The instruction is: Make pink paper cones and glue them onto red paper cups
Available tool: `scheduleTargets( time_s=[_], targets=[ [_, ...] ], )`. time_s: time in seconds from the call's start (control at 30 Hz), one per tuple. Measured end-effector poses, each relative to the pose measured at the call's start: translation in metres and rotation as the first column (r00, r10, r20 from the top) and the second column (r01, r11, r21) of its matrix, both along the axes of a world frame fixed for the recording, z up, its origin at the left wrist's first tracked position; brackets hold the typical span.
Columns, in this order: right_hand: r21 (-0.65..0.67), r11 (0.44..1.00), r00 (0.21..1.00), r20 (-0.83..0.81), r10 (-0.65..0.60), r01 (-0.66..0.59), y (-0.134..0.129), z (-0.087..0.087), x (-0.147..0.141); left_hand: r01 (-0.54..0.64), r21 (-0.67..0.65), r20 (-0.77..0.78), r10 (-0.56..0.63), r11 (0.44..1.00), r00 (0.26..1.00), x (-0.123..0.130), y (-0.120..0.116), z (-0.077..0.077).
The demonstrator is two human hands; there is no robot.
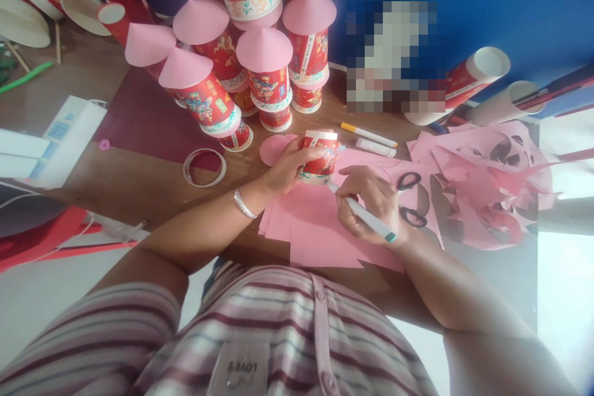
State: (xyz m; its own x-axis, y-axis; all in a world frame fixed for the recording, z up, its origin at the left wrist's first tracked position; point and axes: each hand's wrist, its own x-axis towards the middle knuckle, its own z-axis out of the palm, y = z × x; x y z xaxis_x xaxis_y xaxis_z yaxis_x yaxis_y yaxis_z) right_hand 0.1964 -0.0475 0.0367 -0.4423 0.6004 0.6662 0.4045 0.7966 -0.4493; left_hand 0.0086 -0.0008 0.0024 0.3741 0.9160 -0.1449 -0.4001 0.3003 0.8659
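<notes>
My left hand [288,167] is wrapped round a small red patterned paper cup [320,167] with a pale band that carries green drawn marks. Between the fingers of my right hand [369,201] is a white marker [369,218] with a green end, its tip at the lower edge of the cup. Both hands are above sheets of pink paper [320,229]. Black-handled scissors [411,182] lie beside my right wrist, partly hidden. A pink paper disc [273,150] shows behind my left hand.
Several red cup towers with pink cone roofs [264,49] stand at the back. A yellow-and-white marker [369,134] and a glue stick [375,147] lie beyond my right hand. Pink scraps [501,179] pile up at right. A tape ring [205,167] and a white box [69,139] are at left.
</notes>
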Motion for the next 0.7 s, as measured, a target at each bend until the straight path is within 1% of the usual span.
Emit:
scheduleTargets(
  time_s=[0.13,0.23,0.43,0.57,0.7],
  targets=[
    [-0.006,1.000,0.999,-0.034,0.027,-0.027,0.0004,-0.0015,-0.0011,0.042,0.073,-0.011,-0.041,0.996,0.999,0.0001,-0.0001,0.0001],
    [-0.016,0.999,0.999,-0.036,0.031,-0.032,0.0007,-0.0025,-0.0010,0.055,0.099,-0.017,-0.054,0.994,0.998,0.0002,0.0005,-0.0007],
    [-0.012,0.999,0.998,-0.044,0.033,-0.034,0.0012,-0.0023,-0.0012,0.076,0.100,-0.014,-0.075,0.992,0.997,0.0000,0.0006,-0.0002],
    [0.034,0.999,0.997,-0.069,0.015,-0.013,0.0017,-0.0004,-0.0007,0.063,0.085,0.000,-0.063,0.994,0.998,0.0001,0.0000,0.0009],
    [0.026,1.000,0.997,-0.073,-0.008,0.010,0.0020,0.0006,0.0008,0.048,0.056,0.000,-0.048,0.997,0.999,-0.0004,0.0005,-0.0019]
  ],
)
